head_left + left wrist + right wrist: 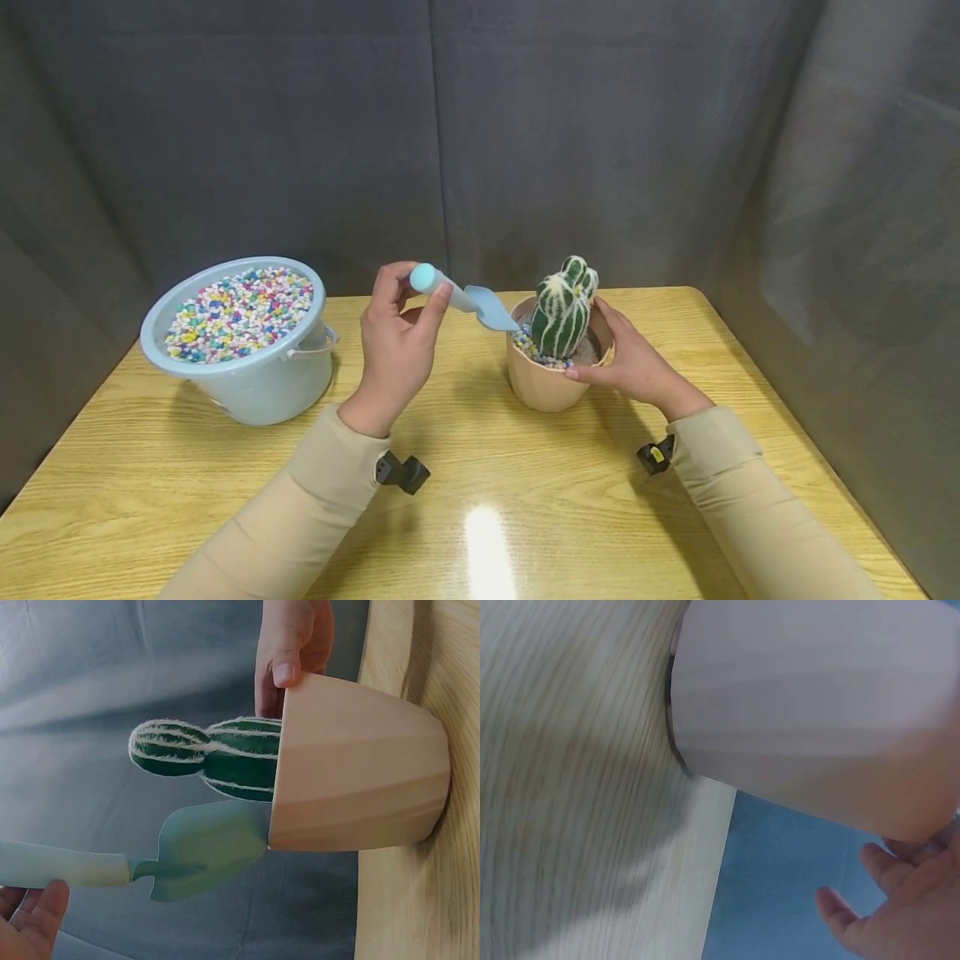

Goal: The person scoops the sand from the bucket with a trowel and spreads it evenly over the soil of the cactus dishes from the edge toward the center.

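Observation:
My left hand (397,342) pinches the handle of a light blue hand trowel (493,310) between thumb and fingers. The blade slopes down to the left rim of a peach flowerpot (551,392), and in the left wrist view the tip of the trowel (210,847) meets that rim. A green cactus (561,321) with white fuzzy ribs stands upright in the pot. Coloured pebbles (525,343) lie at its left and front, with grey-brown soil to its right. Gripping the pot's right side is my right hand (637,362), thumb at the front rim, fingers toward the back.
On the left of the wooden table (450,483) stands a light blue bucket (262,396) filled high with multicoloured pebbles (240,312), its handle hanging at the right side. Grey curtains (300,142) close off the back and both sides.

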### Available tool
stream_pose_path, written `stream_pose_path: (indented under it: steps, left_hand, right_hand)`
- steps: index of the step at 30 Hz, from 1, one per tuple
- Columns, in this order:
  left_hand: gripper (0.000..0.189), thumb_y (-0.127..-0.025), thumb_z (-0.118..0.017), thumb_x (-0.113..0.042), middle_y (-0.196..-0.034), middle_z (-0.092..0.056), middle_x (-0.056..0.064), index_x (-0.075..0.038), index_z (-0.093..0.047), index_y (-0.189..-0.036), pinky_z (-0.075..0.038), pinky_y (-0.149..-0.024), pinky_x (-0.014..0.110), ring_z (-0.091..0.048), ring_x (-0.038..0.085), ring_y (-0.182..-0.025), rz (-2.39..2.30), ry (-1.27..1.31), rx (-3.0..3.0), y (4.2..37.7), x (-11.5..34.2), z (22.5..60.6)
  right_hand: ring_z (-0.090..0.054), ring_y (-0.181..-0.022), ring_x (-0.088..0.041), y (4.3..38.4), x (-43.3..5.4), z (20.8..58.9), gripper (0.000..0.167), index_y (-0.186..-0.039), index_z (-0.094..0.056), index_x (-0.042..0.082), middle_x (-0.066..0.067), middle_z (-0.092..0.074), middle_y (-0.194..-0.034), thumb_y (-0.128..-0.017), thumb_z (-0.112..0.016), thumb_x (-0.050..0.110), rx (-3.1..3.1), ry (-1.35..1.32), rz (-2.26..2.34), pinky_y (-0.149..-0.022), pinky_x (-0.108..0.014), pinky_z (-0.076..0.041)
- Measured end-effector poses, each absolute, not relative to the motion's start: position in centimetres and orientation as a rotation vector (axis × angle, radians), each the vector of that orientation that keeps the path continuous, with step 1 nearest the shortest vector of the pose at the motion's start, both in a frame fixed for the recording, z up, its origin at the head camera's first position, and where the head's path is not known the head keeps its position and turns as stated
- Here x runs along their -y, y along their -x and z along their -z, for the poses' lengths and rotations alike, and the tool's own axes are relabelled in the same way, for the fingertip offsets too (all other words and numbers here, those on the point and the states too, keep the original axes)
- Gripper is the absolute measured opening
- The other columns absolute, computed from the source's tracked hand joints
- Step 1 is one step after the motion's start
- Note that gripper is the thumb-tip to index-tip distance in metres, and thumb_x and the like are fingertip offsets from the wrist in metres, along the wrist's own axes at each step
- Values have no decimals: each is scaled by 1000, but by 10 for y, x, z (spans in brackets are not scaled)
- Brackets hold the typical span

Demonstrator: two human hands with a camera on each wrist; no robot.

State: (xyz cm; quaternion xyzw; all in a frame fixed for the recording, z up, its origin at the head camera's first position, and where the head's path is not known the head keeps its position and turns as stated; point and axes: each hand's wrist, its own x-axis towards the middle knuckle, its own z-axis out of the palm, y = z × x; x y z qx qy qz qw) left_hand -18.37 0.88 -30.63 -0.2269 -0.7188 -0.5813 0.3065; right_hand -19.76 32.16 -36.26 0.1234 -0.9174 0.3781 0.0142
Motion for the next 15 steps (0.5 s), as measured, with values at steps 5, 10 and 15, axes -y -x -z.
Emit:
stream_pose_path:
  steps: [5,10,15]
  left_hand:
    - [26,-99,-68,-2,-113,-61,21,3,-52,-118,-62,-85,42,-68,33,-111,1568,591,1900,185,-7,307]
    - [26,-100,-66,0,-117,-62,21,5,-50,-121,-62,-87,38,-67,34,-111,1654,550,1902,186,-5,310]
    - [23,-101,-62,3,-117,-63,22,7,-50,-120,-61,-86,28,-67,28,-106,1807,496,1851,188,-1,311]
  right_hand:
    - [-16,-152,-45,198,-323,364,115,-164,-11,1,-29,-16,-166,-83,-88,30,2855,-398,-1225,-122,-64,-16]
    - [-12,-153,-46,194,-320,366,117,-163,-6,-1,-29,-10,-167,-84,-86,32,2864,-331,-1254,-122,-65,-15]
    - [-10,-152,-48,178,-300,367,118,-162,-4,-4,-31,-7,-166,-85,-84,35,2802,-136,-1224,-122,-65,-17]
